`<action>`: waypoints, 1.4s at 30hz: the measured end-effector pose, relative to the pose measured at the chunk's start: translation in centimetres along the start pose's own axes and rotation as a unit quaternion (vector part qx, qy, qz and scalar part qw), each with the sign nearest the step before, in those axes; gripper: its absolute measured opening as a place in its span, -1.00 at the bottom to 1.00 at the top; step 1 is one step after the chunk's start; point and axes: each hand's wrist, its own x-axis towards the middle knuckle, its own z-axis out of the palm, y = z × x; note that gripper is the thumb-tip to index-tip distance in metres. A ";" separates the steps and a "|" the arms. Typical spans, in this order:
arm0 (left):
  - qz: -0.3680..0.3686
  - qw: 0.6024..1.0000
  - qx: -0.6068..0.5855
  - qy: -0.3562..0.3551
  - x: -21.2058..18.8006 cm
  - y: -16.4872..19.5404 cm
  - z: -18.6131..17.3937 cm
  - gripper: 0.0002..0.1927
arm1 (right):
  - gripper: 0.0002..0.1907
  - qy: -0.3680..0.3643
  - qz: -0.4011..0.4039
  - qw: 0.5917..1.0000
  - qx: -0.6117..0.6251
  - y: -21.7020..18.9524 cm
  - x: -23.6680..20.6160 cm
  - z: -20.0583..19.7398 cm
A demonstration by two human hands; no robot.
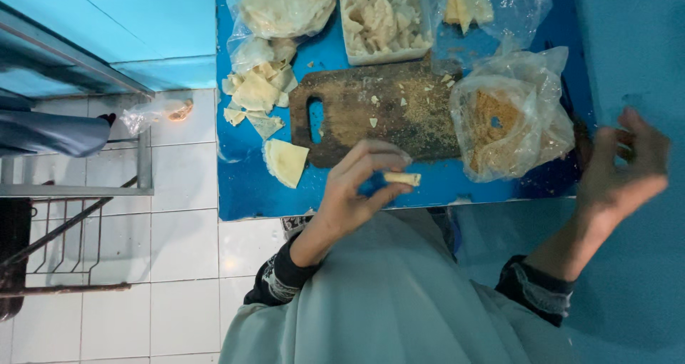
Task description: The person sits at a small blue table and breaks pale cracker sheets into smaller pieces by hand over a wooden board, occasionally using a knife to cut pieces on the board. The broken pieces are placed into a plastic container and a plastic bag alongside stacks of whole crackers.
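Left hand fingers pinching a roll above the board; right hand fingers spread (empty). Could unroll or drop if pinch loosens.

A dark wooden cutting board dusted with crumbs lies on the blue table. Beside it sits a plastic bag of breadcrumbs. A white tub of filling, bagged round wrappers and cut wrapper pieces lie behind.
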 end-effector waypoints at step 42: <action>0.000 0.981 0.183 0.058 -1.4 -1.8 -1.1 -0.55 | -0.58 -0.541 0.155 0.674 0.480 -14.8 0.6 10.8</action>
